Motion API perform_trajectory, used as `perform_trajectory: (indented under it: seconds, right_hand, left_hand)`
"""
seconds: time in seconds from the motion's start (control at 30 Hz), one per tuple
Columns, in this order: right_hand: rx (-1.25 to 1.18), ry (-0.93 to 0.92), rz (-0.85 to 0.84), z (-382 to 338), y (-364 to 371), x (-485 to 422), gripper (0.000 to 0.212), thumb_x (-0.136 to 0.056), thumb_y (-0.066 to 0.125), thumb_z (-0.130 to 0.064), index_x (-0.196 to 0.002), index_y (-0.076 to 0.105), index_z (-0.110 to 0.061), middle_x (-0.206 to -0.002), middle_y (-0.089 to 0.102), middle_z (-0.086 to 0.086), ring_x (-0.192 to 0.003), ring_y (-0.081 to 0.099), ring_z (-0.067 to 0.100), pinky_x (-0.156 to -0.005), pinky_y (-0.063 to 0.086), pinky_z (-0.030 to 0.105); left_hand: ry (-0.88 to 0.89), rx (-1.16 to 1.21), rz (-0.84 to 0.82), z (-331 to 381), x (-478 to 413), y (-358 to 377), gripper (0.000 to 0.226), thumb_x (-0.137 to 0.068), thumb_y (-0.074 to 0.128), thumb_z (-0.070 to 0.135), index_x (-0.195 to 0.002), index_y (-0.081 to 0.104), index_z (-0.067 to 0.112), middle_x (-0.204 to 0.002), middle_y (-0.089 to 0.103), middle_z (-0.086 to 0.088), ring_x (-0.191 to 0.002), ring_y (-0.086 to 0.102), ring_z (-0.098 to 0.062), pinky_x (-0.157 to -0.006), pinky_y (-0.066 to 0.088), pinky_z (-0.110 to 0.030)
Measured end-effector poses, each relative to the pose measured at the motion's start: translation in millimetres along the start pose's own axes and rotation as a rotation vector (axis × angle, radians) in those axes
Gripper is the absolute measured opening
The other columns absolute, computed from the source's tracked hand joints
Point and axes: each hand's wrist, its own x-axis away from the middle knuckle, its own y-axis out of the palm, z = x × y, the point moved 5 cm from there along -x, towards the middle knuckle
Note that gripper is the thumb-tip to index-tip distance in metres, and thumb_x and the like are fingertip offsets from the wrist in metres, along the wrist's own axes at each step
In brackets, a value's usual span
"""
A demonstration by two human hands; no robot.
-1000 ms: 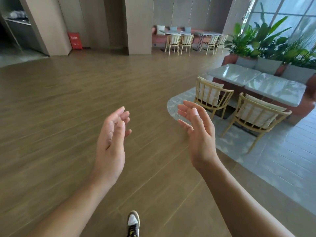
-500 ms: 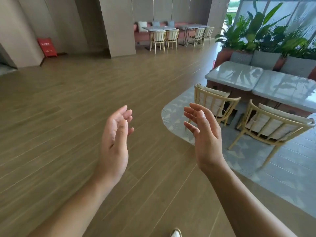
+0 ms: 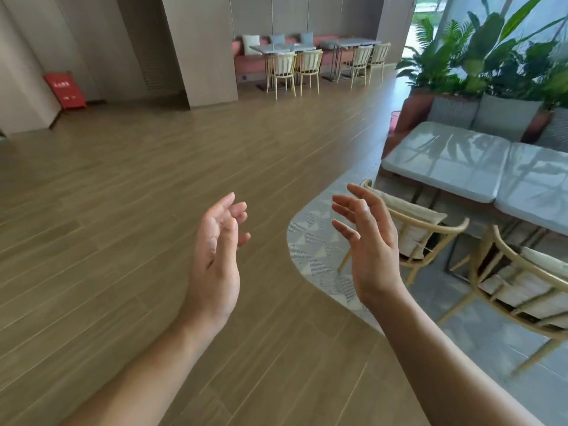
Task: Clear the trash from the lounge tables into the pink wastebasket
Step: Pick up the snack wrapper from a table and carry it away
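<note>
My left hand [image 3: 216,256] and my right hand [image 3: 368,241] are raised in front of me over the wooden floor, palms facing each other, fingers loose, holding nothing. A pink wastebasket [image 3: 394,120] stands on the floor far ahead on the right, beside the end of the bench by the planter. Two grey lounge tables [image 3: 445,158] stand side by side on the right, their tops glossy with reflections. I see no trash on them from here.
Two wooden chairs [image 3: 412,229] stand at the near side of the tables on a patterned grey floor patch. More tables and chairs [image 3: 295,64] sit at the back wall. Plants [image 3: 491,56] rise behind the bench. A red sign [image 3: 64,89] leans at left.
The view has swung left-to-right and moved nearer the tables, so they sit closer on the right. The pink wastebasket has come into sight. Both hands stay raised and hold nothing.
</note>
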Motion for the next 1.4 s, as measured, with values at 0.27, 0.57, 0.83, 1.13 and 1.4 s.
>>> perform_trajectory:
  seconds: [0.27,0.57,0.83,1.13,1.4]
  right_hand:
    - [0.025,0.008,0.002,92.8,19.4,-203.7,0.042,-0.095,0.057,-0.052,-0.129,0.065,-0.029,-0.125,0.073,0.003,-0.123,0.068,0.020,-0.109,0.052,0.054]
    - [0.039,-0.006,0.034,204.2,90.1,-448.3,0.031,-0.100,0.054,-0.043,-0.126,0.067,-0.031,-0.123,0.074,0.003,-0.123,0.068,0.021,-0.103,0.056,0.046]
    - [0.039,0.015,0.105,278.6,104.0,-646.8,0.027,-0.103,0.050,-0.035,-0.115,0.073,-0.027,-0.125,0.075,0.001,-0.122,0.068,0.020,-0.101,0.056,0.043]
    - [0.050,0.015,0.148,390.2,59.2,-895.2,0.028,-0.101,0.053,-0.043,-0.116,0.072,-0.029,-0.126,0.075,-0.002,-0.124,0.068,0.020,-0.104,0.056,0.043]
    - [0.066,0.002,0.147,432.3,24.2,-1138.8,0.025,-0.100,0.054,-0.041,-0.114,0.072,-0.031,-0.121,0.076,-0.007,-0.122,0.068,0.018,-0.104,0.054,0.044]
  left_hand:
    - [-0.022,0.013,-0.018,-110.7,-189.8,55.2,0.031,-0.104,0.048,0.055,-0.131,0.063,0.052,-0.140,0.065,0.009,-0.133,0.061,-0.016,-0.102,0.053,-0.041]
    - [-0.032,0.050,-0.052,-242.4,-441.3,95.4,0.028,-0.102,0.050,0.055,-0.124,0.066,0.055,-0.137,0.067,0.011,-0.131,0.062,-0.015,-0.102,0.054,-0.039]
    - [-0.048,0.058,-0.140,-332.1,-643.1,160.1,0.028,-0.104,0.050,0.053,-0.127,0.065,0.053,-0.138,0.067,0.011,-0.133,0.061,-0.016,-0.102,0.053,-0.039]
    - [-0.042,0.052,-0.150,-473.7,-855.1,288.0,0.029,-0.104,0.049,0.052,-0.128,0.065,0.051,-0.138,0.067,0.007,-0.131,0.062,-0.017,-0.102,0.053,-0.042]
    - [-0.031,0.061,-0.138,-553.9,-1056.0,402.3,0.035,-0.101,0.054,0.067,-0.130,0.064,0.051,-0.139,0.066,0.006,-0.130,0.063,-0.015,-0.101,0.052,-0.043]
